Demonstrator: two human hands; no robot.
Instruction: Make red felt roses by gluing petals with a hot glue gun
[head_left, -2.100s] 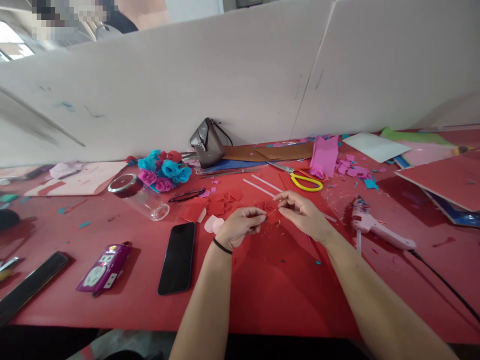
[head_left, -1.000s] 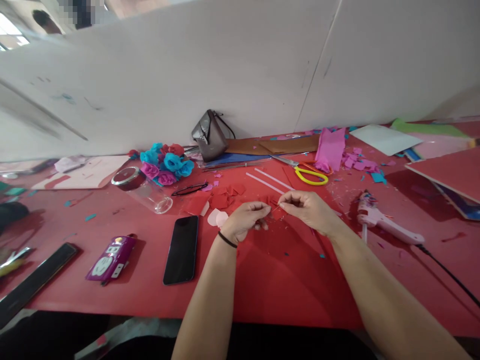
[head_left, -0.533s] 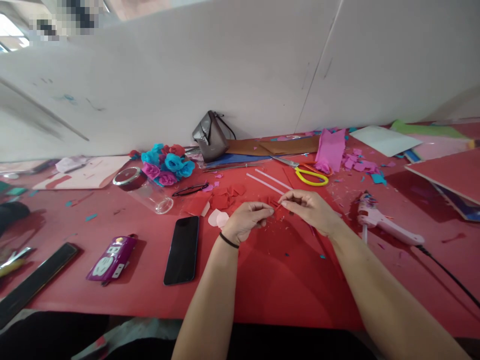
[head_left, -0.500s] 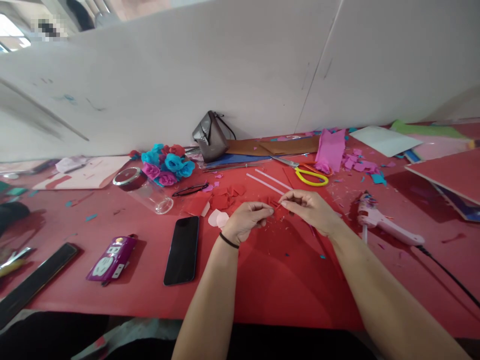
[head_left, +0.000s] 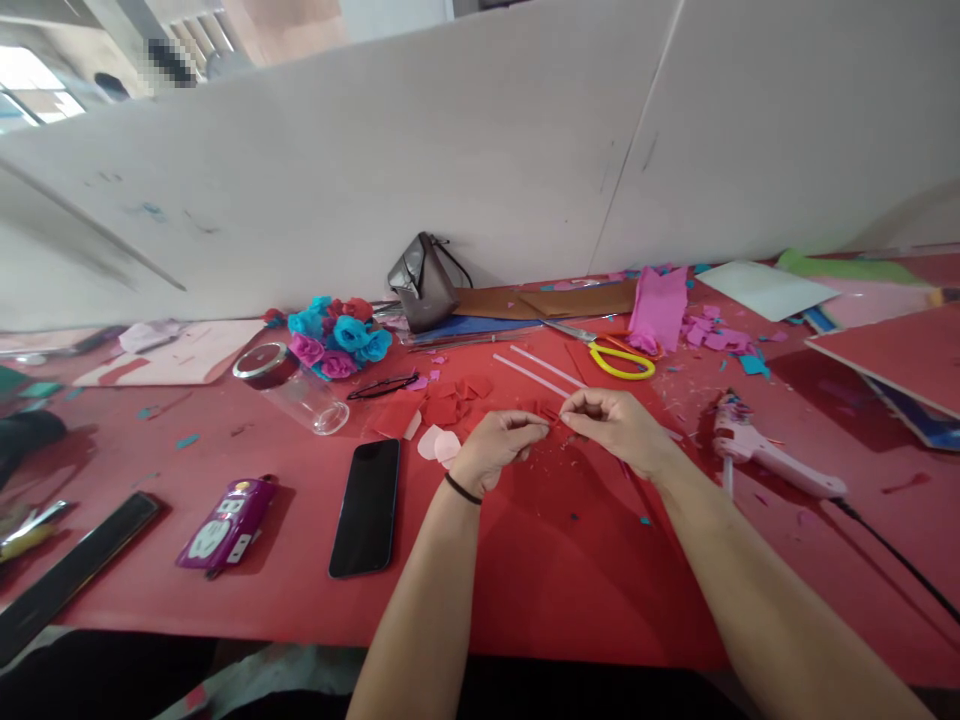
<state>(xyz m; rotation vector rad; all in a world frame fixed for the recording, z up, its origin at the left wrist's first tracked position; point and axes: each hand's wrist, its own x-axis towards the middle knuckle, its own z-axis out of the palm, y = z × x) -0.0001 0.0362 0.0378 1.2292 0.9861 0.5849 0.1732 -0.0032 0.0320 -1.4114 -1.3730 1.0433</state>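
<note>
My left hand (head_left: pixel 496 446) and my right hand (head_left: pixel 613 425) meet fingertip to fingertip over the red table (head_left: pixel 555 570), both pinched on a small red paper piece (head_left: pixel 553 419) with a thin stick in it. A black band circles my left wrist. Cut red paper petals (head_left: pixel 442 402) and two pale pink ones (head_left: pixel 441 445) lie just left of my hands. Two white sticks (head_left: pixel 536 370) rest behind them.
A black phone (head_left: pixel 367 492) lies left of my arm, a purple power strip (head_left: pixel 226 524) further left. Yellow-handled scissors (head_left: pixel 616 358), a glue gun (head_left: pixel 757 450) with its cord, a glass jar (head_left: pixel 296 393), paper flowers (head_left: pixel 337 336), glasses (head_left: pixel 384 386) and a brown bag (head_left: pixel 421 282) surround the spot.
Both hands stay pinched together at the same spot on the small red piece; only the fingers shift slightly. The view has drifted a little.
</note>
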